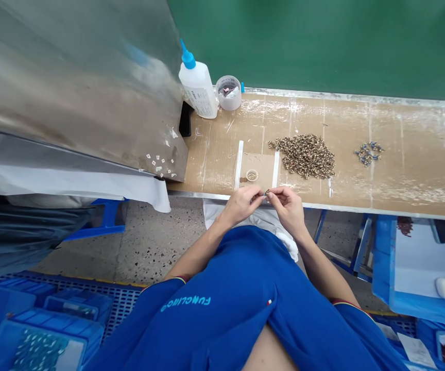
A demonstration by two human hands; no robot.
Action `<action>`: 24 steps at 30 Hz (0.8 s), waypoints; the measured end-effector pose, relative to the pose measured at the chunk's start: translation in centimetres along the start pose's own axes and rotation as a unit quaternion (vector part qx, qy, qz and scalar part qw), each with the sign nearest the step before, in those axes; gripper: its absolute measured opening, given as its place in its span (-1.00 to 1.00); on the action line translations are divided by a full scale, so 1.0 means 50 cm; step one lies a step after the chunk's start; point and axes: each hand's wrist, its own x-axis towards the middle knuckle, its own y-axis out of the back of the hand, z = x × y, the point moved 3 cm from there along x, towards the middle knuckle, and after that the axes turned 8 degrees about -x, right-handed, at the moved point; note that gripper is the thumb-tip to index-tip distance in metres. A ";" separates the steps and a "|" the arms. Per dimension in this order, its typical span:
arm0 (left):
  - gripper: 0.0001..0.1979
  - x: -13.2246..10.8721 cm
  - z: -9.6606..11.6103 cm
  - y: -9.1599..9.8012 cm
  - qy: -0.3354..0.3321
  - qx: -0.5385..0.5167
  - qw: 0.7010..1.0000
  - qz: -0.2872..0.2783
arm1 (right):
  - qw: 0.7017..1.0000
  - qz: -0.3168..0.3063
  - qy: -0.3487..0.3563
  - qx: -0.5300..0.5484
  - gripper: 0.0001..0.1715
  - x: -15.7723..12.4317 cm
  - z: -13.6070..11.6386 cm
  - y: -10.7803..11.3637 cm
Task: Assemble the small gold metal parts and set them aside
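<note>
My left hand [243, 203] and my right hand [289, 210] meet at the bench's front edge, fingertips almost touching. Between the right thumb and forefinger is a small brass-coloured metal piece [267, 191]. My left fingers are pinched at a tiny blue bit beside it; its shape is too small to make out. Just beyond the hands, a small round clear dish [252, 175] sits on a cardboard pad edged with white strips. A heap of small brass-coloured pieces [308, 156] lies to the right, and farther right a little group of blue-and-brass pieces [368, 153].
A white bottle with a blue nozzle [201, 87] stands at the back left, near a tape roll [228, 93] holding scraps. A metal box [91, 82] with white chips bounds the left. Blue bins [384, 263] stand lower right; another person's dark clothing [17, 237] shows at left.
</note>
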 end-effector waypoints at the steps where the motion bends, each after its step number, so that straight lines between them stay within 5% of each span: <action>1: -0.82 0.000 0.000 -0.001 0.000 0.009 1.000 -0.004 | 1.000 0.000 0.001 -0.009 -0.53 -0.001 0.000 0.001; 24: -0.70 -0.017 0.024 0.035 -0.081 0.127 0.988 -0.033 | 0.991 -0.050 0.081 -0.098 -0.72 -0.020 -0.066 -0.003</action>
